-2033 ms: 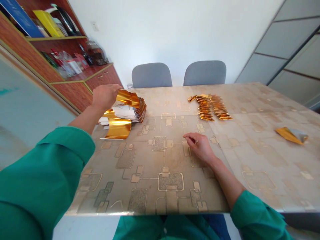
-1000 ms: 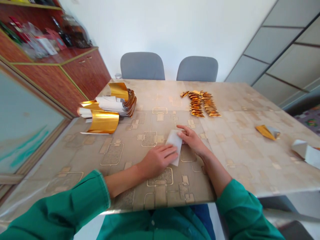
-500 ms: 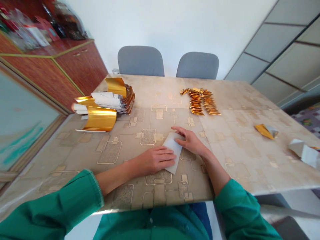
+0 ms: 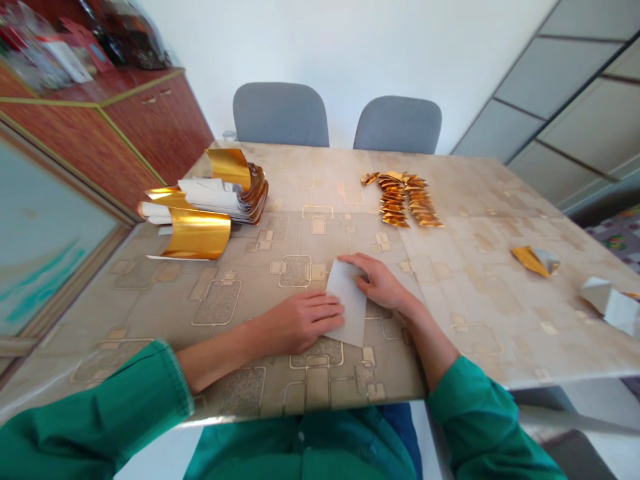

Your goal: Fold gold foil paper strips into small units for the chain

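A piece of white paper [image 4: 351, 308] lies on the patterned table near its front edge. My left hand [image 4: 310, 320] rests on the paper's left side, its fingers extended and lying flat. At the upper right part of the paper is my right hand [image 4: 379, 281], the index finger reaching along the top edge and the thumb bent over the sheet; whether it pinches the paper is hard to tell. Gold and white sheets [image 4: 200, 233] lie curled beside a stack of paper [image 4: 215, 197] at the left. Two rows of folded gold pieces [image 4: 395, 200] stand farther back.
On the table's right side lie a gold and silver piece [image 4: 533, 260] and a white folded sheet [image 4: 611, 305]. Two grey chairs [image 4: 281, 115] [image 4: 397, 125] stand behind the table [image 4: 465, 233]. A wooden cabinet [image 4: 155, 113] is at the back left.
The white paper looks wider and is turned a little. My left hand has shifted slightly left, and my right index finger is a little farther left at the paper's top.
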{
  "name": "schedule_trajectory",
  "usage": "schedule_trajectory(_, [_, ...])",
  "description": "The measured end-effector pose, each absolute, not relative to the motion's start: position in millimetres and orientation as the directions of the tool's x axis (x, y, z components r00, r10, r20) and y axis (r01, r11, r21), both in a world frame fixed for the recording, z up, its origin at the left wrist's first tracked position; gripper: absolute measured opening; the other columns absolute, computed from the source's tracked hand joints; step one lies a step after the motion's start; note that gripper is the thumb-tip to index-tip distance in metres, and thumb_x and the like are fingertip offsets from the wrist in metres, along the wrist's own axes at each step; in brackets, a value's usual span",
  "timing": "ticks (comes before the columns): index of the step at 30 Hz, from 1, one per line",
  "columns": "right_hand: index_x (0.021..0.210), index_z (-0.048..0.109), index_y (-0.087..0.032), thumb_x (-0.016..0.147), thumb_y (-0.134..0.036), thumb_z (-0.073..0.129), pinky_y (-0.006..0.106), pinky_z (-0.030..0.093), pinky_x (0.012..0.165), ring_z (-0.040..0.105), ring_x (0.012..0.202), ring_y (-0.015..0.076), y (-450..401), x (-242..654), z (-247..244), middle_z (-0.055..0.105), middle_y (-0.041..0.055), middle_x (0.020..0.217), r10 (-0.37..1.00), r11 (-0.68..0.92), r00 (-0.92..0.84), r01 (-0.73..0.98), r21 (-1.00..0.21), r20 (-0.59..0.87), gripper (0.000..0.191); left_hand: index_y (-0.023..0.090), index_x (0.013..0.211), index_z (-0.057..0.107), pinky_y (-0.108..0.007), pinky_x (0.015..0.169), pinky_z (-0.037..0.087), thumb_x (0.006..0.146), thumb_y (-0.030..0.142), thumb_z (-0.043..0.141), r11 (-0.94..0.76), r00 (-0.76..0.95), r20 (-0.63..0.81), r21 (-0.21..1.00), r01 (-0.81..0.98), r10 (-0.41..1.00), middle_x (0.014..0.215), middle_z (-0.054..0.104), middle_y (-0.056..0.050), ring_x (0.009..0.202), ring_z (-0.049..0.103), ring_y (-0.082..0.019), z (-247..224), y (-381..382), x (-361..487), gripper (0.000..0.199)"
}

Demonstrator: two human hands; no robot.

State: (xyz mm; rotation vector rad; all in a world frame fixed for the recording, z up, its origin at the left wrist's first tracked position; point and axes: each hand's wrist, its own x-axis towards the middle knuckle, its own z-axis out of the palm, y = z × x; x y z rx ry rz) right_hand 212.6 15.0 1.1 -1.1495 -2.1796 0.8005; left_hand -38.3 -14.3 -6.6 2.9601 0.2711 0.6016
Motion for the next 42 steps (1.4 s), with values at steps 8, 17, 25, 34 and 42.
schedule_trajectory(8, [0.132,0.057,-0.026,0.076,-0.002,0.047,0.048,0.04,0.101,0.056,0.111,0.0235,15,204,-1,0.067,0.0055,0.123,0.837,0.502,-0.508,0.571,-0.65,0.201,0.062,0.015,0.105,0.066,-0.034,0.084,0.056,0.095,0.014,0.05,-0.91,0.79,0.451,0.211,0.358,0.415,0.105,0.073,-0.008,0.097,0.068,-0.021,-6,-9,-27,0.019])
schedule_trajectory(17, [0.103,0.067,-0.024,0.078,-0.009,0.051,0.039,0.047,0.09,0.061,0.097,0.0192,6,229,24,0.068,0.002,0.103,0.781,0.298,-0.624,0.417,-0.859,-0.031,0.033,0.018,0.096,0.061,-0.024,0.065,0.051,0.088,0.026,0.063,-0.686,0.585,0.377,0.526,0.504,0.718,0.087,0.072,-0.002,0.073,0.069,-0.016,-8,-15,-20,0.012])
schedule_trajectory(25, [0.116,0.067,-0.027,0.082,-0.031,0.07,0.039,0.046,0.094,0.06,0.108,0.0233,1,241,34,0.068,0.0036,0.116,0.728,0.274,-0.682,0.383,-0.882,-0.069,0.035,0.019,0.102,0.057,-0.026,0.074,0.057,0.091,0.028,0.06,-0.549,0.515,0.295,0.699,0.458,0.805,0.094,0.075,-0.001,0.084,0.073,-0.015,-2,-16,-21,0.014])
schedule_trajectory(34, [0.071,0.063,-0.021,0.095,-0.039,0.054,0.028,0.037,0.069,0.052,0.071,0.0151,3,220,24,0.059,-0.0008,0.07,0.874,0.307,-0.485,0.573,-0.76,-0.013,0.031,0.021,0.135,0.046,-0.037,0.093,0.057,0.091,0.027,0.064,-0.526,0.434,0.329,0.697,0.488,0.839,0.129,0.065,-0.009,0.113,0.067,-0.022,-8,-7,-19,0.049])
schedule_trajectory(42, [0.071,0.064,-0.022,0.089,-0.03,0.061,0.032,0.033,0.075,0.052,0.079,0.0178,3,214,12,0.062,0.001,0.076,0.942,0.274,-0.336,0.751,-0.601,0.011,0.02,0.022,0.139,0.046,-0.037,0.098,0.055,0.093,0.026,0.062,-0.516,0.439,0.309,0.692,0.505,0.844,0.132,0.064,-0.007,0.112,0.066,-0.022,-7,-4,-17,0.049])
